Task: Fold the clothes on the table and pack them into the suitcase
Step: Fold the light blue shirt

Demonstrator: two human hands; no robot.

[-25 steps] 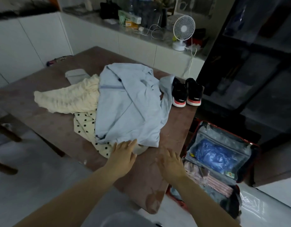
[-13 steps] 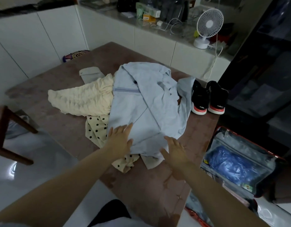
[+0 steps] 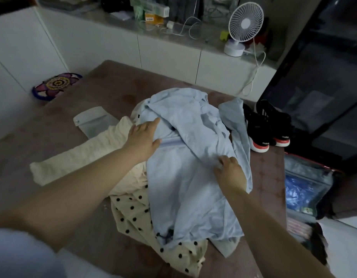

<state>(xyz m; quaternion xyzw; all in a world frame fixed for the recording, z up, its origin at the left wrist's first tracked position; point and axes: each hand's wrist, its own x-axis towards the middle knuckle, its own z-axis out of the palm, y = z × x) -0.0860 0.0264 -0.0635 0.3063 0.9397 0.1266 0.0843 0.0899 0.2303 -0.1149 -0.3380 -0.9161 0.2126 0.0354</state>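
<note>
Both on the pale blue shirt (image 3: 183, 197): left grip (image 3: 143, 137) spread flat, right grip (image 3: 229, 173) clamped on its fold.

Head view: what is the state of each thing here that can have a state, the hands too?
light blue shirt, unfolded and crumpled, on top of the pile.
cream garment, unfolded, partly under the shirt.
polka-dot garment, unfolded, partly under the shirt.
suitcase, open, on the floor.
left hand, fingers straight, resting on the shirt.
right hand, fingers curled on a shirt fold.
fan, running or not: cannot tell.
</note>
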